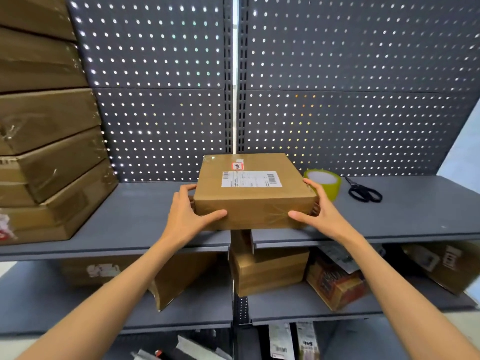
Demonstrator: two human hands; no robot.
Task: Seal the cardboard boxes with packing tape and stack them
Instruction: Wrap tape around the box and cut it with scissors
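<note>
A flat cardboard box (249, 203) with a white shipping label and a small red sticker on top sits at the middle of the grey shelf (145, 216), near its front edge. My left hand (188, 215) grips its left side, thumb across the front face. My right hand (318, 211) grips its right side the same way. A roll of packing tape (328, 185) with a yellow-green rim stands just behind my right hand. At the far left, a tall leaning stack of taped cardboard boxes (44, 152) rests on the same shelf.
Black scissors (363, 190) lie on the shelf right of the tape. A dark pegboard wall (337, 87) backs the shelf. The lower shelf (298, 305) holds more cardboard boxes (270, 271) and a printed carton (335, 284). Labels and papers lie on the bottom level.
</note>
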